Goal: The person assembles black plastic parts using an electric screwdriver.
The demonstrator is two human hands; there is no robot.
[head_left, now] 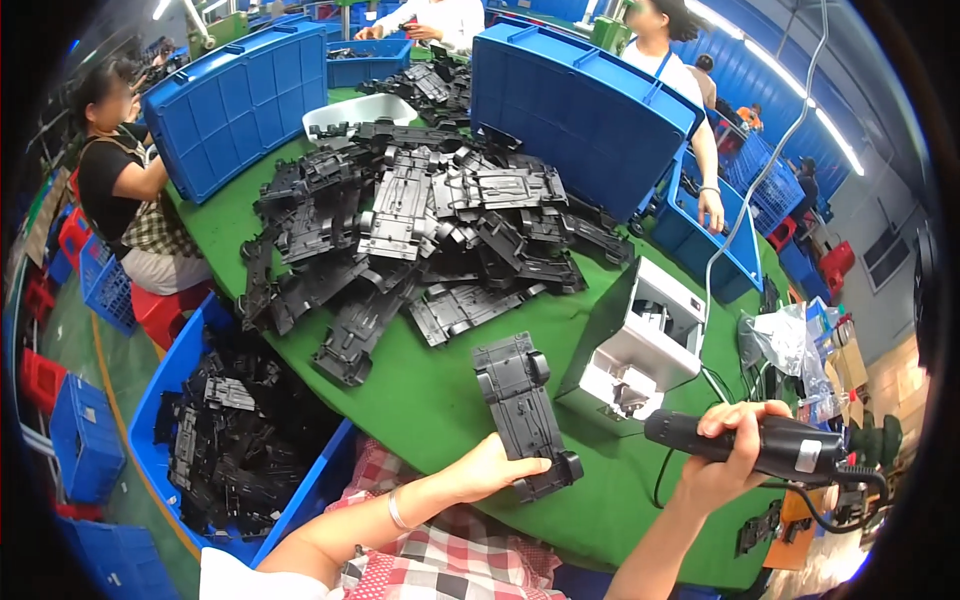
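Observation:
My left hand [492, 468] is closed round the near end of a black plastic toy car chassis [522, 415], thumb on top, held tilted above the green table. In my right hand [735, 440] is a black electric screwdriver [785, 448], its fingers wrapped round the body and its nose pointing left. A cable leaves the screwdriver's right end. Between the two hands and farther off stands a silver box-shaped machine, seemingly a screw feeder [640, 335], close to the screwdriver's nose. Farther back lies a large heap of similar black chassis [400, 205].
Two blue crates stand on edge, at left [240, 110] and right [585, 120] behind the heap. A blue bin [345, 440] full of black parts is at the lower left. A white tray [325, 118] sits behind the heap. Co-workers are around the green table [430, 410].

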